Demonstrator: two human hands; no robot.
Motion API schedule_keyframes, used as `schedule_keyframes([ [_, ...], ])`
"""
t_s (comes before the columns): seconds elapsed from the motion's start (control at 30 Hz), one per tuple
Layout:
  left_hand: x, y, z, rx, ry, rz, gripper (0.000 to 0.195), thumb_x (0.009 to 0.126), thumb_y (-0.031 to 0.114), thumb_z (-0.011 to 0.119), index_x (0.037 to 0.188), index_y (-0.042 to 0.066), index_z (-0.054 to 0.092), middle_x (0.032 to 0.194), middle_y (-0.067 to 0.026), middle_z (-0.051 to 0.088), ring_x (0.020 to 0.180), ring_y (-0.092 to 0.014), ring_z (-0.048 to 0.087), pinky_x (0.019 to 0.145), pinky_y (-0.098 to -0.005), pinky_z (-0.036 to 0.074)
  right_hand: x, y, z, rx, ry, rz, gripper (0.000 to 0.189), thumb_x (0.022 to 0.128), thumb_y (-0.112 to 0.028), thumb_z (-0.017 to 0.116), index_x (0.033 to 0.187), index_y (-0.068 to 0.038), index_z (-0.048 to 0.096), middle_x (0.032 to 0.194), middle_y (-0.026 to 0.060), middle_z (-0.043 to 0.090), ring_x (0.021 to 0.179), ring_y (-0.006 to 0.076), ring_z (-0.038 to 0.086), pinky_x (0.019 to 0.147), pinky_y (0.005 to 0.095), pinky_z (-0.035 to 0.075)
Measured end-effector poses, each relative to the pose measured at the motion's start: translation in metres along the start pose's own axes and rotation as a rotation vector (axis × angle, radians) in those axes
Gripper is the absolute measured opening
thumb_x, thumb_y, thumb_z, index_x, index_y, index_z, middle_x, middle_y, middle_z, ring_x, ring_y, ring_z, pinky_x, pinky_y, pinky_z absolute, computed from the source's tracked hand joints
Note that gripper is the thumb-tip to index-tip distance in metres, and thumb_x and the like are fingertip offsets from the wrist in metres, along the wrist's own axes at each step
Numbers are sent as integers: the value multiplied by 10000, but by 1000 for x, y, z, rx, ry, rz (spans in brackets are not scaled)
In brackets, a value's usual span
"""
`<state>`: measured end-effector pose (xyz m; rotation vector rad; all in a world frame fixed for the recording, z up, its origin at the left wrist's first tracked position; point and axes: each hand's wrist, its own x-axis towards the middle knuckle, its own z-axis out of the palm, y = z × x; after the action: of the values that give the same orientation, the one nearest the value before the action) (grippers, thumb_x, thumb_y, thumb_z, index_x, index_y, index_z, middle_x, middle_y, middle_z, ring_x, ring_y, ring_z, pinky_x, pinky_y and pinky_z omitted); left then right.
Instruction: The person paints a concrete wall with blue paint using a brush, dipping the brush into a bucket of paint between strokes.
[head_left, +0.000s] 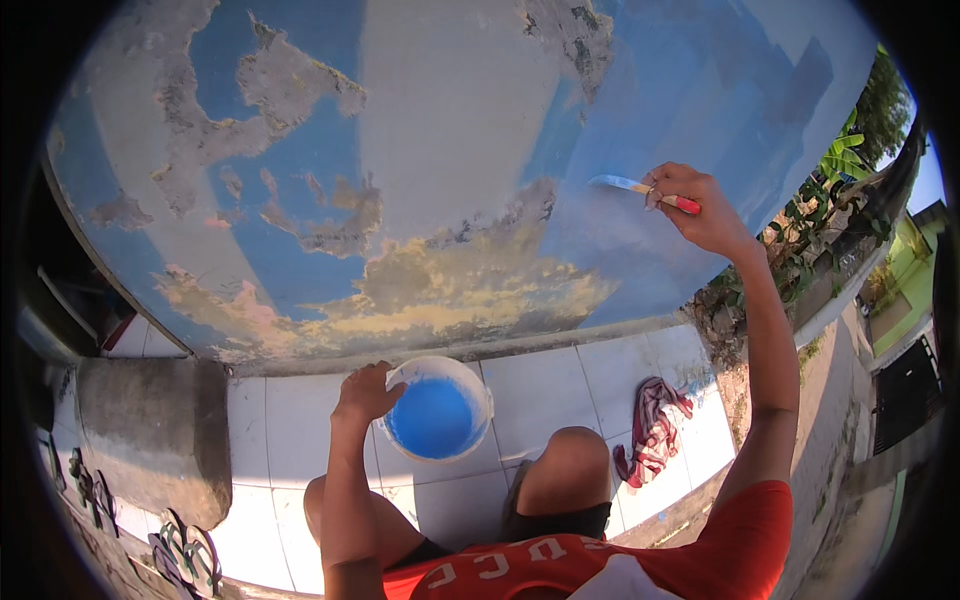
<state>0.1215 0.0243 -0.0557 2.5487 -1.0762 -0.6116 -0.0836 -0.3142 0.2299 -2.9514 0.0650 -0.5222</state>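
Observation:
My right hand (690, 202) grips a paintbrush (640, 187) by its handle, which has a red end. The brush's bristles are coated in light blue and lie against or very near the blue part of the wall (637, 127); contact is hard to tell. My left hand (369, 391) rests on the left rim of a white plastic bucket (480, 375), its thumb over the edge. Bright blue paint (433, 418) partly fills the bucket. On the left and in the middle, the wall has blue and pale stripes with rough, peeled patches (292, 82).
A red and white striped cloth (654, 435) lies crumpled on the white floor tiles (540, 390), right of my knees. At left are a concrete step (150, 427) and several flip-flops (187, 555). Plants (817, 217) grow beyond the wall's right edge.

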Motion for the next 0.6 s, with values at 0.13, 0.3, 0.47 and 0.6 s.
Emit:
schedule_keyframes([
  [0.13, 2, 7, -3, 2, -44, -36, 515, 807, 423, 577, 1174, 66, 524, 1075, -172, 598, 1048, -323, 550, 903, -407, 423, 11, -5, -68, -56, 176, -27, 139, 767, 113, 536, 826, -2, 588, 955, 69, 585, 856, 205, 573, 758, 292, 442],
  [0.3, 1, 3, -1, 12, -90, -72, 550, 814, 451, 564, 1206, 70, 506, 1116, -177, 583, 1077, -319, 534, 932, -406, 409, -4, -23, -67, -123, 458, -64, 157, 758, 126, 521, 830, 3, 585, 1034, 75, 575, 860, 181, 572, 733, 280, 450],
  [0.47, -1, 8, 0, 14, -37, -38, 503, 800, 384, 589, 1165, 42, 528, 1053, -179, 608, 1039, -321, 559, 891, -404, 433, -37, 9, -21, 252, 110, 123, 149, 709, 134, 573, 785, 6, 580, 958, 80, 586, 908, 215, 570, 787, 300, 445],
  [0.6, -1, 5, -2, 1, -86, -49, 563, 811, 445, 569, 1216, 61, 501, 1121, -177, 583, 1081, -317, 532, 934, -406, 408, -26, 26, 1, 121, -60, 116, 133, 722, 106, 597, 786, -10, 596, 933, 68, 593, 899, 221, 566, 797, 319, 446],
])
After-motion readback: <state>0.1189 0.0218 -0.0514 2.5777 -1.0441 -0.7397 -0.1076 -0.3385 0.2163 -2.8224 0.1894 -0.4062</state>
